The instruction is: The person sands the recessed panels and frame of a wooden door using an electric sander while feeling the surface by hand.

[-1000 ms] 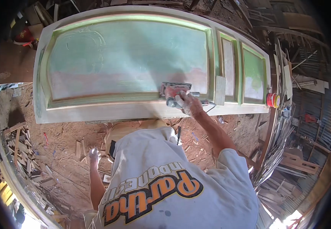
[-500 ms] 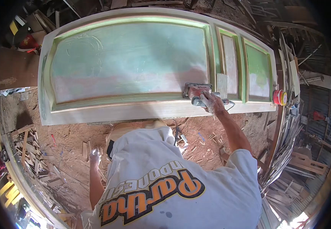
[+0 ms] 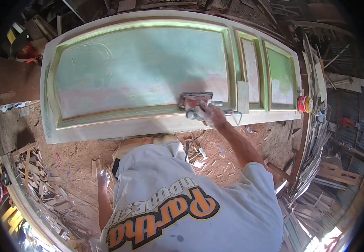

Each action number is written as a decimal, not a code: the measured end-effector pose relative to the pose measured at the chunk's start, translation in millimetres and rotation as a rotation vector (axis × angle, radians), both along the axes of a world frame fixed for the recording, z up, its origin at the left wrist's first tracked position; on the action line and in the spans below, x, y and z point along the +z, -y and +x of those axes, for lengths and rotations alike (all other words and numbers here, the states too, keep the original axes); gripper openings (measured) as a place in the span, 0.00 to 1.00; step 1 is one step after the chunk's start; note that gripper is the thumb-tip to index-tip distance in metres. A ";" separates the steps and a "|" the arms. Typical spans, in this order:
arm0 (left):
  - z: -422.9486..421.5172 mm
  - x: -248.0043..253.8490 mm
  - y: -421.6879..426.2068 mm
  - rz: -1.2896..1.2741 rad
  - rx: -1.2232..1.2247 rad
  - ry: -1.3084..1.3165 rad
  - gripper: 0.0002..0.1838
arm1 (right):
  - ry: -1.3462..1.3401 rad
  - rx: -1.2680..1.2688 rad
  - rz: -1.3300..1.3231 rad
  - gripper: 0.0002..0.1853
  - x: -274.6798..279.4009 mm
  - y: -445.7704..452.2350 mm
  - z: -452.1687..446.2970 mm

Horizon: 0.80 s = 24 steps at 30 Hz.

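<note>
The right hand is wrapped over the body of a red power sander, which sits at the lower border of the large, pale green recessed panel in a framed wooden piece. The left hand hangs low beside the body, well apart from the work; I cannot tell whether its fingers are curled or loose. With a single hand guiding it, the sander could tip against the raised moulding and gouge that edge, or wear through the patchy coating if pressed too long. Its dark cord (looped close to the wrist) could snag on the loose flat strip. A sideways knock could topple the red tin at the far right end.
</note>
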<state>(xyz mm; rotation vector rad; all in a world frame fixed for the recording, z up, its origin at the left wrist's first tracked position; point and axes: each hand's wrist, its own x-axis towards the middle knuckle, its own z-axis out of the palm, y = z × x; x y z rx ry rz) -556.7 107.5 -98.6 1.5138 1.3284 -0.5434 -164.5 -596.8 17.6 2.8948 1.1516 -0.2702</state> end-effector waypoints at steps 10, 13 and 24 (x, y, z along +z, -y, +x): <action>3.9 11.7 -50.2 0.030 0.095 0.029 0.29 | -0.017 -0.011 -0.037 0.47 3.2 0.4 -1.7; -4.2 4.6 -41.0 0.049 0.087 0.058 0.32 | -0.091 -0.060 -0.073 0.48 1.5 43.6 -1.9; -9.8 -10.6 21.3 0.011 -0.066 -0.014 0.31 | -0.046 -0.075 -0.027 0.46 6.8 142.0 1.1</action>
